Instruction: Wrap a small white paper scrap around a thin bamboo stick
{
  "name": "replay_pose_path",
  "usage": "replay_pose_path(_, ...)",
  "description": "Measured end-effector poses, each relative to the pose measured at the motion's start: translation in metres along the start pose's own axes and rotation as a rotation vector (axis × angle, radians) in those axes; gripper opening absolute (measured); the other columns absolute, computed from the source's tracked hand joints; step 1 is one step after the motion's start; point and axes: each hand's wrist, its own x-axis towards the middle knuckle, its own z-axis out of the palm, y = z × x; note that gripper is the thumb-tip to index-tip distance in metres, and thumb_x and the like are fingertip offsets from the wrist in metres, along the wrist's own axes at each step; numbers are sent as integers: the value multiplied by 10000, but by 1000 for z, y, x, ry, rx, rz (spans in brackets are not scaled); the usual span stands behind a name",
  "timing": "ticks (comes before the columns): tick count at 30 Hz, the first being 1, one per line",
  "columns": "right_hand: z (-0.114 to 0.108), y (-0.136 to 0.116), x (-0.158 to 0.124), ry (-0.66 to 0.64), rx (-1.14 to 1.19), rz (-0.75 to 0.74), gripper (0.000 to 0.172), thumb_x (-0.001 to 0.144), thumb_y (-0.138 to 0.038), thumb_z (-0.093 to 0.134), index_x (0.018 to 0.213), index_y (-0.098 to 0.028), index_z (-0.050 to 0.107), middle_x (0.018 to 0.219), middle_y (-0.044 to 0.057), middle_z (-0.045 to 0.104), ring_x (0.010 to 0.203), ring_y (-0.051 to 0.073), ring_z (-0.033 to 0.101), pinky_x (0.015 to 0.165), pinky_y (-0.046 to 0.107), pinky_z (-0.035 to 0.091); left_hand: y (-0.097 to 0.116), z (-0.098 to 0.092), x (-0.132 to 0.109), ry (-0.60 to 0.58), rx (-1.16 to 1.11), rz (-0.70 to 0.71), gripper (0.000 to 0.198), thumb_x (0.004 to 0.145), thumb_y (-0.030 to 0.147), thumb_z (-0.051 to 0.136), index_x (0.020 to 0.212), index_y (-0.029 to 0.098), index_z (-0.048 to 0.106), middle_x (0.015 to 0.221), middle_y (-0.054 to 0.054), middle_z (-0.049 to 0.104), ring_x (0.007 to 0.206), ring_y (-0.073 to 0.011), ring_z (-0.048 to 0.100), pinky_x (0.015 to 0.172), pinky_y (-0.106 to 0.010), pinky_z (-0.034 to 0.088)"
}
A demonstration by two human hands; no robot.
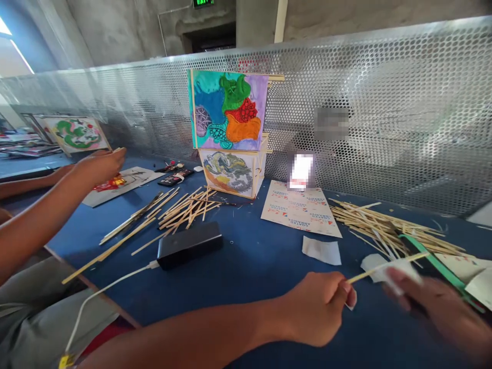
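Note:
My left hand [317,310], closed in a fist at the lower middle right, grips one end of a thin wooden stick [369,273]. A bit of pale paper shows at its fingertips. The stick slants up to the right, past my right hand [430,302], which is blurred by motion. A white piece of paper [405,275] is pinched in my right hand, against the stick. Another white scrap [372,265] lies just behind the stick. Farther back, a white square [322,250] rests on the blue table [246,271].
Stick piles lie at right [407,230] and left [188,207]. A printed abrasive sheet [300,207], a black box [189,243] with a white cable, and a painted lantern-like frame [230,110] stand or lie beyond. Another person's arms [49,210] reach in from the left. A perforated metal screen [384,118] runs behind.

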Motion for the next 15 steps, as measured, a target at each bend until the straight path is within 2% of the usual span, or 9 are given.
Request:
replay_pose_path(2, 1, -7, 0, -191, 39, 59, 686, 835, -829, 623, 510, -228, 564, 555, 70, 499, 532, 210, 514, 497, 329, 485, 0, 0, 0, -8, -9, 7, 319, 1085, 410, 318, 897, 225, 496, 638, 38, 434, 559, -104, 418, 578, -254, 339)
replay_pose_path(3, 2, -10, -1, -230, 93, 89, 681, 824, -827, 642, 518, -224, 565, 567, 66, 498, 547, 208, 509, 516, 326, 487, 1, 0, 0, -9, -15, 7, 317, 1085, 411, 316, 898, 226, 493, 631, 40, 428, 553, -105, 413, 570, -253, 338)
replay_pose_path(7, 3, -27, -7, -74, 264, 148, 700, 835, -819, 655, 520, -215, 498, 590, 52, 473, 579, 186, 478, 548, 307, 456, 2, 0, -1, 1, -25, 7, 359, 1090, 443, 283, 889, 218, 478, 637, 47, 412, 538, -97, 388, 550, -251, 314)
replay_pose_path(11, 7, -37, -13, -249, 164, 94, 690, 810, -822, 690, 553, -198, 546, 570, 8, 427, 541, 139, 377, 502, 266, 373, 5, 0, -1, -9, -24, 30, 387, 1089, 492, 305, 885, 215, 483, 623, 54, 407, 545, -98, 385, 574, -259, 317)
replay_pose_path(15, 8, -39, -10, -65, 280, 106, 698, 806, -815, 704, 548, -200, 500, 587, 2, 431, 571, 136, 395, 522, 252, 361, 6, 0, 0, 10, -40, 20, 401, 1093, 490, 279, 865, 212, 456, 640, 60, 386, 548, -92, 367, 578, -260, 303)
